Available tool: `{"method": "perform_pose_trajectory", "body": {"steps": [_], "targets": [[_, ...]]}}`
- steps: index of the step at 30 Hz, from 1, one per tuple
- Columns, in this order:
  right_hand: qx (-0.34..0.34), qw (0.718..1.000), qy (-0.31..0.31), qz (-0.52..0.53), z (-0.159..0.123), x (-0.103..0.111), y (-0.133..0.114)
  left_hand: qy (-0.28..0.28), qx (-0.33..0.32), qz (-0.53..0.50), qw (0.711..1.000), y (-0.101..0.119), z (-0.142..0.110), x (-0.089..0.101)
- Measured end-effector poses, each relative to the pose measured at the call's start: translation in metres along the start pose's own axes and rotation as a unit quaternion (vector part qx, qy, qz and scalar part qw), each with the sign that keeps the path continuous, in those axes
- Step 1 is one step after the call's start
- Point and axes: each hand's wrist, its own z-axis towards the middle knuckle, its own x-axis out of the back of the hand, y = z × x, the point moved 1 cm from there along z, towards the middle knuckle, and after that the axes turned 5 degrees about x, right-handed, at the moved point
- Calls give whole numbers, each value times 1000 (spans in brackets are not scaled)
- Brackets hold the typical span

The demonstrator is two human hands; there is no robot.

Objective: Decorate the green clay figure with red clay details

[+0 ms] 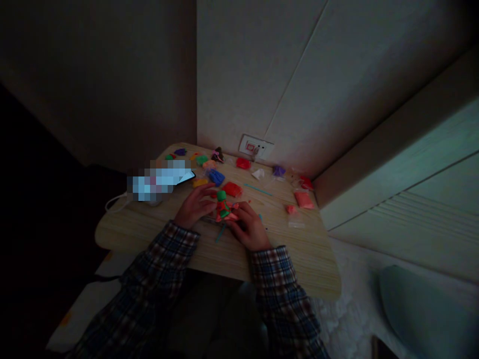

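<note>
A small modelling-clay figure (pixel 223 208), green on top with red and pink parts, is held between my hands above the near middle of the table. My left hand (pixel 194 205) has its curved fingers and thumb at the figure's left side. On the other side, my right hand (pixel 251 228) pinches the pink lower edge. Just behind the figure lies a red clay packet (pixel 232 189). A thin teal stick (pixel 220 233) shows beneath the hands, partly covered by them. The fingertips' exact contact is hard to see in the dim light.
Clay packets stand around the wooden table (pixel 299 254), among them blue (pixel 216 176), purple (pixel 279 171) and pink (pixel 304 199) ones. Another teal stick (pixel 258 189) lies behind. At left is a lit phone (pixel 164 179) with a white cable (pixel 114 200). A wall socket (pixel 256 146) is behind.
</note>
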Motion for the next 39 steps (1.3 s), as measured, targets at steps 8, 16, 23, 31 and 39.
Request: {"method": "perform_pose_trajectory", "body": {"steps": [8,16,23,31,39], "targets": [[-10,999,-27,-18,-1,0,-1,11,-13,19,1000,-1,2,1],[-19,998,-43,-31,-1,0,-4,36,-27,13,999,-1,4,4],[-22,998,-52,-31,0,-1,-4,47,-35,4,998,-2,4,2],[-18,998,-54,-34,-1,-1,-2,47,-28,-11,998,-1,2,1],[-7,998,-47,-36,-2,-2,2,43,-20,-6,999,-1,2,0]]}}
